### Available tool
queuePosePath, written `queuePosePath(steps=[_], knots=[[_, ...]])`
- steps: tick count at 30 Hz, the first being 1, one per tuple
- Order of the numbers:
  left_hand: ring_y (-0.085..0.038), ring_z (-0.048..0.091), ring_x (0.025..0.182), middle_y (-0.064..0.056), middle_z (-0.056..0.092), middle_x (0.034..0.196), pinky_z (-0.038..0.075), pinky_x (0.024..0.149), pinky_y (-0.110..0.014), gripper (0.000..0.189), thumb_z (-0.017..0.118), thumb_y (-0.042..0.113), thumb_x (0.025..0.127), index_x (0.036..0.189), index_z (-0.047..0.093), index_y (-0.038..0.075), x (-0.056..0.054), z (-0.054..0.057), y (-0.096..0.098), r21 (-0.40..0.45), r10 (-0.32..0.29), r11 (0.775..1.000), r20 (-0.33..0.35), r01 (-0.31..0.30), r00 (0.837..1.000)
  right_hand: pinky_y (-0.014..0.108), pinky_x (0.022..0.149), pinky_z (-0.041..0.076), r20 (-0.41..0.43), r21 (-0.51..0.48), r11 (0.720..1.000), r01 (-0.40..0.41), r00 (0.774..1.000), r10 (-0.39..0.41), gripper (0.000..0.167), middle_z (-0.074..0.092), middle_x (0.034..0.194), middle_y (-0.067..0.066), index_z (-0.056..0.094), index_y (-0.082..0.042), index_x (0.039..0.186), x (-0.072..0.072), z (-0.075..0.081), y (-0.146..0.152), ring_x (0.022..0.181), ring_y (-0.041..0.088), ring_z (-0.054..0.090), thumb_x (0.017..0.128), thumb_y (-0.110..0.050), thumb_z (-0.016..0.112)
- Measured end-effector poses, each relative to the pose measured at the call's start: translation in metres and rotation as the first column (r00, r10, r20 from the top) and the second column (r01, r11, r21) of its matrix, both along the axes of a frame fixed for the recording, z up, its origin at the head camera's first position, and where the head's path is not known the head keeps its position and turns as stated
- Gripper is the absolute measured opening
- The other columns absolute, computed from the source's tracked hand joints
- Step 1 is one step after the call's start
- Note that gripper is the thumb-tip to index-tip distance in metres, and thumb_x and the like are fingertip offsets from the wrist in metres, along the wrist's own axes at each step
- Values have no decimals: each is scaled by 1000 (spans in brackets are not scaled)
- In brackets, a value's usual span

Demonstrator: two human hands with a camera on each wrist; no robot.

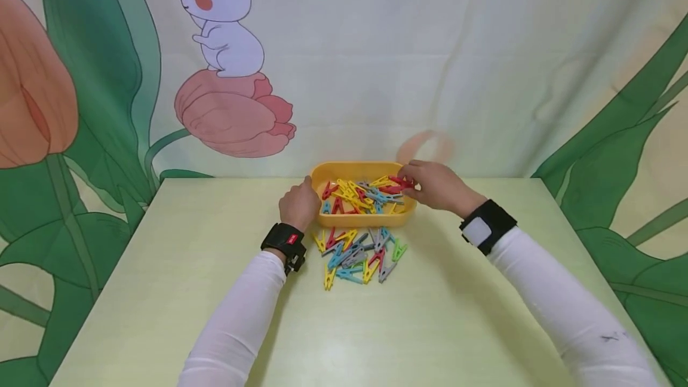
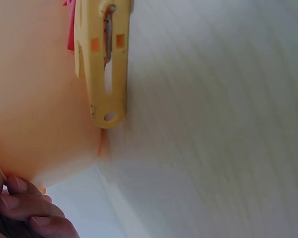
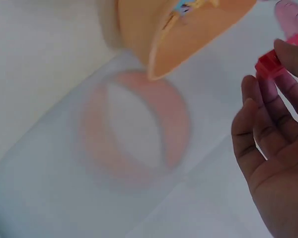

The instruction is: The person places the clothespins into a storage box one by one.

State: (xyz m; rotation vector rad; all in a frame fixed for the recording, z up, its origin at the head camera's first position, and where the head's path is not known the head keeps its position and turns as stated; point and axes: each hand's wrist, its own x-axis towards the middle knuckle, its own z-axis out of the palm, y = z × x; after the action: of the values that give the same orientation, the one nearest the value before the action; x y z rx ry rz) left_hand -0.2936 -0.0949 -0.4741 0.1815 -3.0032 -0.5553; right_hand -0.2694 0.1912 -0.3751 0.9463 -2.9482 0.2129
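A yellow plastic tray (image 1: 355,220) full of red, yellow, blue and grey clothespins stands near the table's far edge. At its left end, my left hand (image 1: 299,203) grips the rim. In the left wrist view, curled fingers (image 2: 32,210) show against the tray's wall, and a yellow clothespin (image 2: 100,94) lies close beside it. My right hand (image 1: 439,186) is at the tray's right end, pinching a red clothespin (image 3: 269,64) between thumb and fingers. That clothespin is partly hidden by the thumb in the right wrist view.
In front of the tray lies a loose heap of clothespins (image 1: 337,254) in yellow, blue, grey, red and green. They rest on a pale table (image 1: 188,279). A printed cloth backdrop (image 1: 349,88) hangs right behind the table's far edge.
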Motion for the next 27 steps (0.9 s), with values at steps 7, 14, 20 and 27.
queuePosePath(steps=[7, 14, 20, 27], knots=[[-33, 70, 85, -18, 71, 107, 58, 79, -48, 49, 52, 23, 99, 144, 45, 7, 0, 0, 0, 11, -11, 1000, 13, 11, 1000, 39, 88, 55, 101, 32, 997, 73, 992, -76, 33, 66, 108, 8, 65, -9, 118, -38, -19, -12, 93, 25, 61, 90, -26, 71], [-33, 70, 85, -17, 71, 107, 59, 80, -48, 48, 53, 24, 98, 143, 46, 8, 1, -1, 0, 9, 1, 1000, 7, -1, 1000, 68, 115, 20, 227, 42, 989, 144, 962, -150, 116, 2, 166, 13, 9, -27, 159, -37, -31, -15, 150, 43, 10, 72, -58, 79], [-33, 70, 82, -18, 71, 102, 59, 77, -48, 45, 54, 22, 98, 139, 49, 7, 1, -2, -1, 12, -8, 1000, -24, 8, 1000, 68, 117, 15, 218, 55, 996, 71, 973, -81, 121, -4, 167, 10, 7, -26, 159, -22, -27, -13, 152, 40, 6, 69, -59, 81], [-33, 69, 84, -18, 71, 105, 58, 79, -48, 47, 54, 23, 98, 142, 47, 8, 0, -2, 0, 16, 2, 1000, 0, -2, 1000, 70, 115, 18, 168, 21, 998, -51, 985, 47, 117, 6, 166, 13, 14, -22, 159, 9, -31, -12, 151, 38, 13, 69, -51, 85]])
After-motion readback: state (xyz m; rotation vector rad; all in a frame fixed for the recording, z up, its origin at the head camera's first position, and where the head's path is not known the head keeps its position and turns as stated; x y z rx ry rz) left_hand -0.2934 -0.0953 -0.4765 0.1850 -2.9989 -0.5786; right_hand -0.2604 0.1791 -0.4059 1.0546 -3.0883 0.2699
